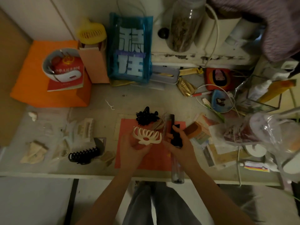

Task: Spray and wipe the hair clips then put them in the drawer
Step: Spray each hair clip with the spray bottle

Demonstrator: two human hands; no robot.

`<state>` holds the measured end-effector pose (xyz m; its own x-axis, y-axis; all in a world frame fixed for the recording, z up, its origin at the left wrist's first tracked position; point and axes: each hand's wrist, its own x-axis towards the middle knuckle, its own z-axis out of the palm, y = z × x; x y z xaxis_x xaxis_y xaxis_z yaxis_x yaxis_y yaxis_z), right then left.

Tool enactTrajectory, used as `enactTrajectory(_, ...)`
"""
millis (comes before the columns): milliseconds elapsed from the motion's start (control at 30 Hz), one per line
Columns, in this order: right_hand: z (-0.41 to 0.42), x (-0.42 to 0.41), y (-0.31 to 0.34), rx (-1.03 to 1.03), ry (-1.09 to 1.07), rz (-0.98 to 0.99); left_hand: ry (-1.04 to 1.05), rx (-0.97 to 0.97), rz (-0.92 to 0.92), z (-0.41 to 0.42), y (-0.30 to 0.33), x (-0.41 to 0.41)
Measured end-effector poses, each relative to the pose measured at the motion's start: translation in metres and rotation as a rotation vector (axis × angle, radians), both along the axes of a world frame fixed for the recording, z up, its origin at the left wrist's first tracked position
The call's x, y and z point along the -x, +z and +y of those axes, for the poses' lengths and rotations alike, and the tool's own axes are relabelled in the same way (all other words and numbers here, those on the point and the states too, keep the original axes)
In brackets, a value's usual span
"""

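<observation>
The left hand (133, 146) is gripping a cream claw clip (146, 135) with closed fingers, teeth turned up and toward three o'clock, probably so spray can reach them. The right hand (178, 143) is wrapping closed fingers around a black-topped spray bottle (176, 138), its clear body hanging past the tabletop (100, 101) edge toward six o'clock. A black clip (146, 116) is waiting at twelve o'clock on the red mat (128, 127); another black clip (84, 155) and cream clips (86, 130) are lying at nine o'clock, seemingly sorted aside. No drawer is showing.
</observation>
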<state>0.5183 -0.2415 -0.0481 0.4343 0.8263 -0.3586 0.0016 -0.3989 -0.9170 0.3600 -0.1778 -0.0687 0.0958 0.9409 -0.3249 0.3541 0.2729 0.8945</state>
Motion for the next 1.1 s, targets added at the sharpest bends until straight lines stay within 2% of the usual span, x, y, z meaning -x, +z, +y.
enactTrajectory(167, 0.043, -0.011, 0.047, -0.129, 0.068, 0.012, -0.011, -0.233, -0.053, 0.031, 0.057, -0.009)
enactTrajectory(300, 0.072, -0.021, 0.092, -0.194, 0.124, -0.024, -0.045, -0.311, -0.12, 0.055, 0.098, -0.01)
enactTrajectory(433, 0.089, -0.023, 0.136, -0.256, 0.144, 0.03, -0.085, -0.373, -0.179, 0.069, 0.14, -0.011)
enactTrajectory(667, 0.103, -0.021, 0.201, -0.419, 0.138, 0.049, -0.136, -0.585, -0.167, 0.093, 0.205, -0.016)
enactTrajectory(767, 0.107, -0.021, 0.227, -0.504, 0.135, 0.116, -0.164, -0.626, -0.194, 0.1, 0.233, -0.018)
enactTrajectory(1100, 0.121, -0.021, 0.295, -0.741, 0.023, 0.218, -0.097, -0.542, -0.517, 0.108, 0.315, -0.032)
